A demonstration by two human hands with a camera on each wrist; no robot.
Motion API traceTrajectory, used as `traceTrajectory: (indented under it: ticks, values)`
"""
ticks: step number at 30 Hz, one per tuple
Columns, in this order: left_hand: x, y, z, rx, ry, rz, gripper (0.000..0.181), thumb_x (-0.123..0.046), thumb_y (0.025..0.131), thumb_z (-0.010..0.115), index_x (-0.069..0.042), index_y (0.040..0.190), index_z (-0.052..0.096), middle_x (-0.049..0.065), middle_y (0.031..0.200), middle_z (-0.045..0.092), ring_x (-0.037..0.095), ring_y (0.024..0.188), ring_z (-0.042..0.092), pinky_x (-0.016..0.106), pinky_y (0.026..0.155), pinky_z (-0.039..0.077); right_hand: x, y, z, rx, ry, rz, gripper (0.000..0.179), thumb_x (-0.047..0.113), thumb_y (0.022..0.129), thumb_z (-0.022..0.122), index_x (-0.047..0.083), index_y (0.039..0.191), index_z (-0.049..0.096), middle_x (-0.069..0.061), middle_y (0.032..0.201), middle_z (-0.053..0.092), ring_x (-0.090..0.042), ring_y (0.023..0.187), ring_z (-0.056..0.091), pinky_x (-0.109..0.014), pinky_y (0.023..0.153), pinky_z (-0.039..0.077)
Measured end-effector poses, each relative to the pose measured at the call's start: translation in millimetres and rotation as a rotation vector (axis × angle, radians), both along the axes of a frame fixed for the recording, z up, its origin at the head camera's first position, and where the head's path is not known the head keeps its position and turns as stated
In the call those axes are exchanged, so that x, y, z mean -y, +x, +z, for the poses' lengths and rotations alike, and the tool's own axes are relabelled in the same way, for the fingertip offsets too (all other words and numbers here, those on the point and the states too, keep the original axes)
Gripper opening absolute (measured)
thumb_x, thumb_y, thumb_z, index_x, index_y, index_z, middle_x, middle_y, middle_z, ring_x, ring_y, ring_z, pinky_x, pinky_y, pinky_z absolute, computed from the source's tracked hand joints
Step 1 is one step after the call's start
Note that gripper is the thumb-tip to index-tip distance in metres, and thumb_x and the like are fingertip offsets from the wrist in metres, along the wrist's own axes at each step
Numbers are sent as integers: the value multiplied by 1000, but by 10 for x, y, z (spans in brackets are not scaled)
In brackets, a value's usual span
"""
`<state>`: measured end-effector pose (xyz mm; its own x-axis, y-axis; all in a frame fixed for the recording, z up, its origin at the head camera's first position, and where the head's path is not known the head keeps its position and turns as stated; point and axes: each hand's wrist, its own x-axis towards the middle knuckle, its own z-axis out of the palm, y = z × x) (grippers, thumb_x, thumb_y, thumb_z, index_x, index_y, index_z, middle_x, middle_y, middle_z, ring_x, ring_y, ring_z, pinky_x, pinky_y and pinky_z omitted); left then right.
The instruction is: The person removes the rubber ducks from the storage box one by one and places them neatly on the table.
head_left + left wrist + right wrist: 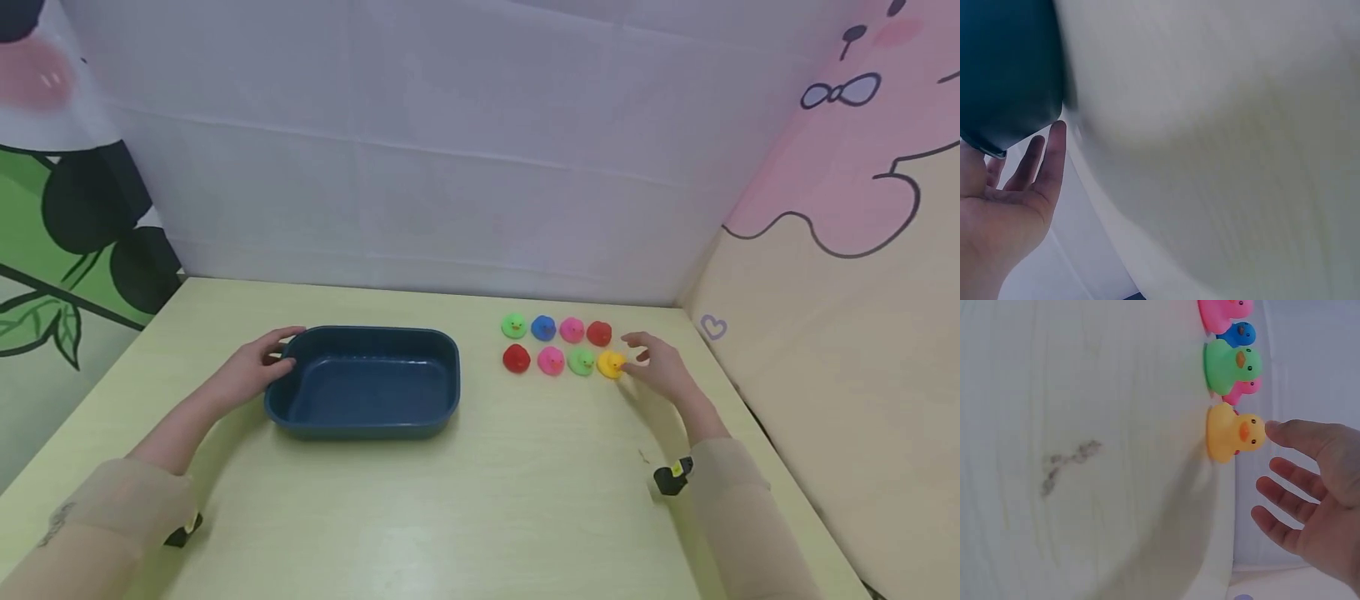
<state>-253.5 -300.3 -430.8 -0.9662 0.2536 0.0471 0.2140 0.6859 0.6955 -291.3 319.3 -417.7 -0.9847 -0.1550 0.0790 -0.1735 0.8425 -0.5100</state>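
Observation:
My left hand (258, 364) is at the left end of a dark blue rectangular basin (363, 432). Its thumb laps over the rim, while the fingers lie along the outer wall (1013, 69) in the left wrist view. My right hand (660, 367) is beside a yellow rubber duck (611, 364), the rightmost of the front row. In the right wrist view the thumb tip reaches the duck's head (1251, 432), and the other fingers are spread apart, bent slightly, with nothing between them.
Left of the yellow duck sit a green duck (581, 361), a pink duck (551, 361) and a red duck (517, 358). Behind them stand green (514, 326), blue (543, 327), pink (572, 330) and red (599, 333) ducks. Cloth walls (480, 208) border the pale table (480, 517).

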Motion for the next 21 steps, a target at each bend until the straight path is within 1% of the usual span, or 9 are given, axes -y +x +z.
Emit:
traceTrajectory:
  ticks: [3, 6, 7, 8, 10, 12, 15, 18, 21]
  values:
    - [9, -24, 21, 0, -5, 4, 53, -19, 97, 50, -3, 144, 32, 36, 134, 41, 52, 114, 49, 51, 81, 51, -15, 38, 117, -39, 8, 3, 49, 13, 88, 63, 2, 133, 47, -25, 128, 51, -41, 106, 54, -51, 85, 48]
    - [29, -38, 68, 21, 28, 15, 60, -29, 98, 49, -5, 148, 26, 35, 136, 40, 51, 118, 47, 47, 77, 54, -38, 78, 216, -82, 14, 1, 48, 13, 90, 62, 2, 134, 46, -25, 129, 51, -41, 106, 54, -52, 85, 47]
    - [37, -36, 96, 25, 44, 13, 62, -30, 98, 48, -5, 149, 23, 35, 138, 37, 51, 120, 45, 49, 78, 53, -39, 97, 243, -98, 10, 0, 47, 14, 90, 61, 2, 134, 47, -25, 129, 51, -41, 106, 54, -53, 85, 47]
    - [48, -36, 118, 12, 42, 26, 64, -33, 98, 48, -6, 150, 21, 34, 139, 37, 50, 121, 44, 49, 78, 53, -41, 117, 266, -116, 5, -2, 47, 14, 90, 61, 2, 133, 47, -25, 129, 51, -41, 106, 53, -54, 86, 46]
    - [67, -22, 174, -45, 23, 56, 66, -36, 98, 47, -6, 150, 20, 33, 140, 37, 50, 122, 43, 55, 83, 49, -43, 163, 292, -160, -2, -3, 46, 15, 90, 61, 2, 133, 48, -24, 129, 51, -40, 107, 53, -54, 86, 46]
    - [88, 18, 222, -114, -10, 88, 66, -35, 98, 48, -5, 150, 20, 33, 141, 35, 51, 123, 40, 61, 88, 43, -32, 233, 311, -204, -9, 1, 46, 16, 90, 61, 2, 132, 48, -23, 129, 51, -41, 108, 51, -55, 87, 44]
    - [126, 106, 265, -235, -54, 128, 65, -33, 97, 50, -4, 149, 23, 32, 143, 32, 52, 126, 33, 67, 95, 29, -5, 353, 313, -266, 2, 6, 48, 20, 91, 62, 1, 133, 48, -22, 131, 50, -41, 114, 48, -56, 93, 40]
    - [159, 231, 261, -333, -91, 151, 65, -31, 96, 53, -6, 149, 25, 31, 146, 27, 53, 131, 25, 67, 102, 19, 42, 491, 280, -311, 12, 4, 54, 23, 90, 63, 3, 136, 44, -22, 137, 45, -42, 123, 40, -60, 98, 33]
    - [174, 376, 226, -424, -175, 174, 66, -32, 94, 55, -9, 149, 26, 29, 149, 23, 52, 134, 18, 69, 103, 13, 105, 630, 210, -372, 24, 4, 60, 23, 88, 66, 7, 140, 41, -21, 145, 36, -45, 129, 32, -66, 99, 27]
